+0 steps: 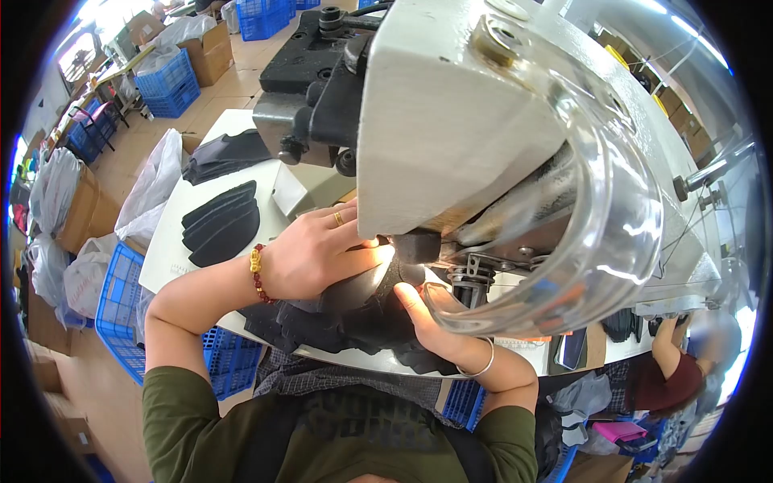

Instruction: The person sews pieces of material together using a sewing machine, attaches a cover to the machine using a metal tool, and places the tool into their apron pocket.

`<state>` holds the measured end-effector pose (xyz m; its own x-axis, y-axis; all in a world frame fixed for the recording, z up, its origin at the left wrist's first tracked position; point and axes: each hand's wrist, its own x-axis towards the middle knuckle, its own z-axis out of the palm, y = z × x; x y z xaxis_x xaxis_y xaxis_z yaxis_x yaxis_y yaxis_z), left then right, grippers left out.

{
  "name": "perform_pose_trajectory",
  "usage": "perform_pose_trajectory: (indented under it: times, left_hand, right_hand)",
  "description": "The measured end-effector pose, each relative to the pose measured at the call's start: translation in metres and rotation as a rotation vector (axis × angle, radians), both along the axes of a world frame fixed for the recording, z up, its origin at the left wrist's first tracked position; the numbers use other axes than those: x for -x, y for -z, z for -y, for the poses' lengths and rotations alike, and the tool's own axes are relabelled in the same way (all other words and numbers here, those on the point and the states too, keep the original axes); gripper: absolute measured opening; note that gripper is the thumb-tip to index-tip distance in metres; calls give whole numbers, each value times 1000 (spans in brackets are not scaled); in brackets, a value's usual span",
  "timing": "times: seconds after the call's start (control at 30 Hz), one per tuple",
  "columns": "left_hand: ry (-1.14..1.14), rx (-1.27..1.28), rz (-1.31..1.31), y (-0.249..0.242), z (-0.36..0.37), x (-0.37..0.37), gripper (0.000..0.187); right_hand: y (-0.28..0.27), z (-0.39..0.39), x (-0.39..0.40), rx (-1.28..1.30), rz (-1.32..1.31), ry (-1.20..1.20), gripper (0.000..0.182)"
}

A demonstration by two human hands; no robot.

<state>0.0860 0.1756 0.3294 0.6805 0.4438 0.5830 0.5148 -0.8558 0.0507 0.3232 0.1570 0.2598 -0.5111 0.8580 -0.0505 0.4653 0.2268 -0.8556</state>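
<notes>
A large white sewing machine [459, 105] fills the upper middle of the head view. Under its head, my left hand [318, 249] presses on black fabric [354, 298], fingers bent together and their tips partly behind the machine. My right hand [431, 314] is at the right side of the same fabric, its thumb on the cloth and its other fingers largely hidden behind the machine parts and the clear curved guard [620, 233]. More of the dark cloth hangs over the table's front edge. Stacked black pieces [221, 224] lie on the white table [173, 249] at the left.
Blue crates [121, 310] and plastic bags stand left of the table. A phone [570, 348] lies near the right front edge. At the far right another person [668, 374] in a dark red top sits with hands raised. Cardboard boxes [211, 55] stand behind.
</notes>
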Motion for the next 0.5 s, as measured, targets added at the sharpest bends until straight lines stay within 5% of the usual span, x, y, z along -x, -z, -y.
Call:
perform_pose_trajectory:
  times: [0.07, 0.5]
  left_hand:
    - [137, 35, -5, 16, -19, 4, 30]
    - [137, -25, 68, 39, -27, 3, 28]
  right_hand:
    - [-3, 0, 2, 69, 10, 44, 31]
    - [-5, -21, 28, -325, -124, 66, 24]
